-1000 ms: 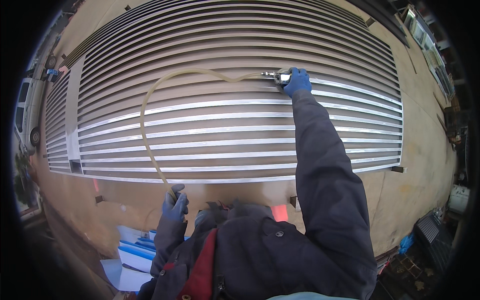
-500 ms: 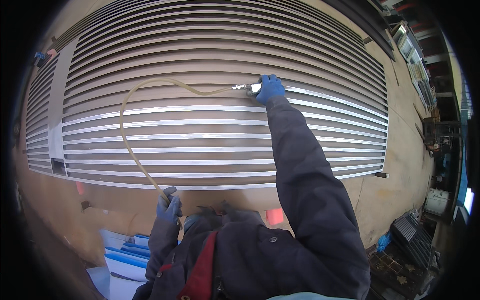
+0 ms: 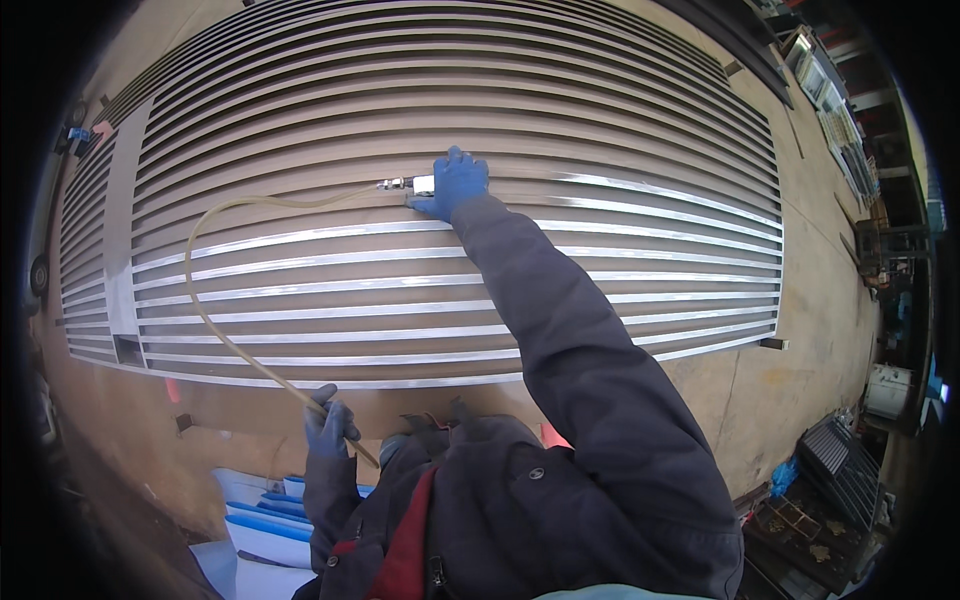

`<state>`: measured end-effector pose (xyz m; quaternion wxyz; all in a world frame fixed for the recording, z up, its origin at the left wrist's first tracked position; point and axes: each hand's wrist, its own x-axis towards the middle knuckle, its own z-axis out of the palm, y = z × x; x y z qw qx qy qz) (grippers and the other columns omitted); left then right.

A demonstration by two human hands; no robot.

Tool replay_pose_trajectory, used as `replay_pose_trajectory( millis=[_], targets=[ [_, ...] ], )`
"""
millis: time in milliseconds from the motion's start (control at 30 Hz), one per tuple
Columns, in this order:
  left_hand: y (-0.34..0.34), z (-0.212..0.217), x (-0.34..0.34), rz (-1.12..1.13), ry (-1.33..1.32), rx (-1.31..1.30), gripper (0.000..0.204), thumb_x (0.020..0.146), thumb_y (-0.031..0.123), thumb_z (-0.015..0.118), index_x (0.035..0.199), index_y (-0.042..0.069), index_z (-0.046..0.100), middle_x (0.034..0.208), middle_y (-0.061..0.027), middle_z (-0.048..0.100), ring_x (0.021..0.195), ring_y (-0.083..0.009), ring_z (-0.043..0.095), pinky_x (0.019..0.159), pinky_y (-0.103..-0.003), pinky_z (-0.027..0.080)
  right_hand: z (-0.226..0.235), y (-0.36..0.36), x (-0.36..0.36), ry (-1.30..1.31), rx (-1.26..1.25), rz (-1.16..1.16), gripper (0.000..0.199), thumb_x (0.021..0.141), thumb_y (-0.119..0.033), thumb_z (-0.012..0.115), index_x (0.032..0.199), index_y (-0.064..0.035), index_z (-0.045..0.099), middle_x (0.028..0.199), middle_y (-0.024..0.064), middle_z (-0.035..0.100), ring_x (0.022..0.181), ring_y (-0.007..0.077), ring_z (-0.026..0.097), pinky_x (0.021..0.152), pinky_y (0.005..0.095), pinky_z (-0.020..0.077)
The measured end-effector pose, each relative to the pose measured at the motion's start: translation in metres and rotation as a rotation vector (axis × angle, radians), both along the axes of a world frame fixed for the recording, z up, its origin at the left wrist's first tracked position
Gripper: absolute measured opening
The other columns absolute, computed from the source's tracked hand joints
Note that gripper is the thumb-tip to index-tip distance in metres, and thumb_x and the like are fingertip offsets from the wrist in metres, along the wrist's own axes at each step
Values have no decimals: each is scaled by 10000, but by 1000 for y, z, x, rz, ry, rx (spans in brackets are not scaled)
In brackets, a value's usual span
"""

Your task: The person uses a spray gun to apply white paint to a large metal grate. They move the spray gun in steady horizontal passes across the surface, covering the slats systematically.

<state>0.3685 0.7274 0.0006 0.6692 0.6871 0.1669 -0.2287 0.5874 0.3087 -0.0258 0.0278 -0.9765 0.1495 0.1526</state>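
Note:
A wide slatted metal panel (image 3: 122,215) lies in front of me, its long slats running left to right. The nearer slats look bright and shiny, the farther ones dull. My right hand (image 3: 462,184), in a blue glove, is closed over a small air tool (image 3: 423,187) and rests on a slat near the panel's middle. The tool's underside is hidden. From its metal coupling a yellowish air hose (image 3: 192,283) loops left and back toward me. At the panel's near edge my gloved left hand (image 3: 330,424) is wrapped round this hose.
Blue-and-white sheets (image 3: 262,525) stand at the lower left. Dark metal grilles (image 3: 835,460) and a blue plastic scrap (image 3: 784,476) are at the lower right, below a white container (image 3: 888,390). Framed panels (image 3: 835,110) lean along the far right. A support (image 3: 774,343) juts out under the panel.
My right hand has moved left along the slats with the air tool, and the hose's loop has shifted left too. My left hand keeps hold of the hose.

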Motion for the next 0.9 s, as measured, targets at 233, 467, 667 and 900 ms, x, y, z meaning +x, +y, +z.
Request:
replay_pose_trajectory(
  millis=[233,467,667,900],
  targets=[
    [-50,19,-4,-123,76,-6,366,1039,158,659,1368,69,526,857,-30,578,636,-76,533,551,-214,446,-33,-114,-66,-261,-14,1,823,884,-751,647,1321,-55,679,1418,156,574,1284,346,583,1049,496,465],
    [-75,20,5,-307,84,-124,445,1050,124,620,1472,59,495,879,-31,581,715,-90,561,626,-240,498,-26,-179,-90,-257,33,-269,776,810,-793,653,1192,-128,769,1211,142,698,1169,341,654,1009,484,516],
    [-49,10,0,-269,-72,-235,552,1118,202,458,1633,53,329,897,-70,631,803,-158,650,713,-330,578,-33,-109,-48,-337,-3,-363,733,889,-796,566,1081,-126,792,1120,113,711,1121,309,646,890,507,516],
    [-23,26,2,-182,-27,-102,589,1140,344,395,1647,74,266,819,-45,607,601,-112,558,598,-261,515,-35,-24,18,-201,-41,-169,735,969,-764,417,1199,-147,745,1125,80,685,1070,292,629,841,536,488]
  ],
)
